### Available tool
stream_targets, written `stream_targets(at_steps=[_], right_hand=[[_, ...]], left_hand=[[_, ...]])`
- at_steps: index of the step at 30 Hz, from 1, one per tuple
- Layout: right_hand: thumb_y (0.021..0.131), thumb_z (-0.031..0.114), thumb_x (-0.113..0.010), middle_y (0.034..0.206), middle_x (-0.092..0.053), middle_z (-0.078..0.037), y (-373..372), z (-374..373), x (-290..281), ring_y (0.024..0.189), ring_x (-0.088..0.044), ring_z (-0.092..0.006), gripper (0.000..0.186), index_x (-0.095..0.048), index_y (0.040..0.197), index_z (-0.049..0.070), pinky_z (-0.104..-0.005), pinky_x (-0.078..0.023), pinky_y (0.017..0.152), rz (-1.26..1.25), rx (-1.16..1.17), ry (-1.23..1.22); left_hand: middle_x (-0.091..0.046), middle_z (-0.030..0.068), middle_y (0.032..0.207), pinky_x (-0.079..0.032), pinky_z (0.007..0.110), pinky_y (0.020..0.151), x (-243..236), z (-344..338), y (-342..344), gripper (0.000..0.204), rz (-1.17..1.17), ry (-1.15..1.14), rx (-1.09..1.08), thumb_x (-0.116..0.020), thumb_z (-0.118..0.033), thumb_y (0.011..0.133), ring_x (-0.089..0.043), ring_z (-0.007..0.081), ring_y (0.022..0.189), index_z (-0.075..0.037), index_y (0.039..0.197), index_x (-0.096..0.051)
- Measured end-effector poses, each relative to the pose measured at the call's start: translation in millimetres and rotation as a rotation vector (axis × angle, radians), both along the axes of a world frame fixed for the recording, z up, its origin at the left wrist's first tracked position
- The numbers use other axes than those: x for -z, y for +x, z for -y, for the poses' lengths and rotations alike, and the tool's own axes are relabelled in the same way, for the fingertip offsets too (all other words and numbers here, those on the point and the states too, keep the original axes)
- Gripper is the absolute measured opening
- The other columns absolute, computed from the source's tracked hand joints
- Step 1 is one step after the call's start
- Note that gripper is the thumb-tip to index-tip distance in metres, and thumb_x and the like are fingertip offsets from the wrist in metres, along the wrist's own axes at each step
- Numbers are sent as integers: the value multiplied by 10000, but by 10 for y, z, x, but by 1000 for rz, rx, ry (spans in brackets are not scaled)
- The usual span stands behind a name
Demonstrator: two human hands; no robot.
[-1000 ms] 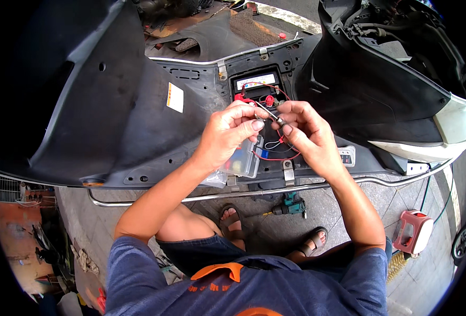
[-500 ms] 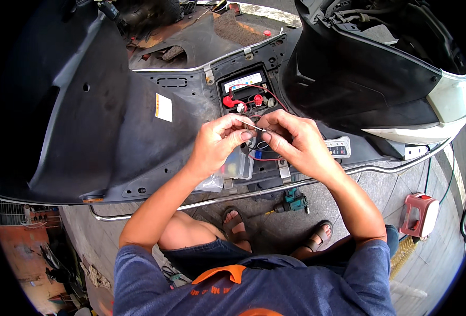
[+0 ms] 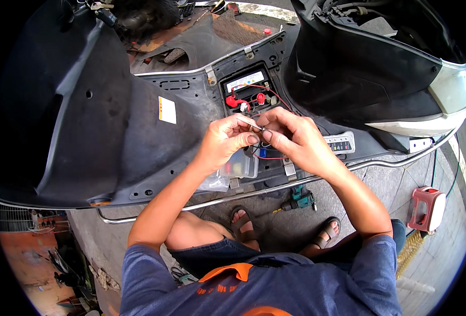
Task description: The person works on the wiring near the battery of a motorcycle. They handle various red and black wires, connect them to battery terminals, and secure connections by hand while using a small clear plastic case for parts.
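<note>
My left hand and my right hand meet over the scooter's floorboard, thumbs and index fingers pinching a thin pale rod-like piece with a dark end at my right fingertips; I cannot make out exactly what it is. Just beyond them sits the battery in an open recess, with red terminal covers, a white connector and loose red and black wires. Below my fingers, a clear compartment box lies beside a plastic bag, partly hidden by my left hand.
Black body panels rise on both sides. A small panel with indicators lies right of my hand. A chrome rail runs along the near edge. Below are a teal drill and my sandalled feet. A pink-and-white lamp-like item stands at right.
My hands have drawn closer together around the thin piece, most clearly between one second and half a second ago. The head view has shifted slightly against the scooter.
</note>
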State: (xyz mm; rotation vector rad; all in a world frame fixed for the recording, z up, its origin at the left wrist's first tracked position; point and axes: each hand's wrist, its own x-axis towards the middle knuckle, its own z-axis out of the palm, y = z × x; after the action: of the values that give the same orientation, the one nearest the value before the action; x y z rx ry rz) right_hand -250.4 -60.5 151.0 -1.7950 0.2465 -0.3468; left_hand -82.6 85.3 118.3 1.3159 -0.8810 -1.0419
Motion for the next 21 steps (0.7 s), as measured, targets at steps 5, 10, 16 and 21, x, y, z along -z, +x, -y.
stream_targets(at_steps=[5,10,16,21], right_hand=[[914,84,-632,790,-677,-83,10,19,146,703,-595,-97,156,-594,1041,1,-296,-491,663,42,17,104],[914,86,-636,797,-662,-57,41,43,265,717,-567,-63,139,-591,1019,7,-270,-471,648,58,20,84],[924,81,-627,813,-637,6,71,67,365,697,-510,-38,136,-599,1036,9,-239,-437,620,7,12,241],[953,99,-610,901,-669,-6,83,68,383,757,-556,-32,160,-593,1086,11,-213,-469,649,8,-54,350]], left_hand=[[-683,27,950,-526,246,727,-25,25,71,253,115,230,18,-719,-94,898,-623,83,819,-1,1125,-657],[-671,28,952,-503,238,698,5,50,3,258,16,128,37,-688,-96,916,-594,76,785,-5,1155,-658],[-674,37,962,-493,235,701,-1,36,50,226,28,128,69,-654,-85,936,-584,83,763,-16,1152,-654],[-695,44,970,-495,234,703,46,24,58,199,15,127,65,-652,-74,936,-581,79,772,-14,1126,-651]])
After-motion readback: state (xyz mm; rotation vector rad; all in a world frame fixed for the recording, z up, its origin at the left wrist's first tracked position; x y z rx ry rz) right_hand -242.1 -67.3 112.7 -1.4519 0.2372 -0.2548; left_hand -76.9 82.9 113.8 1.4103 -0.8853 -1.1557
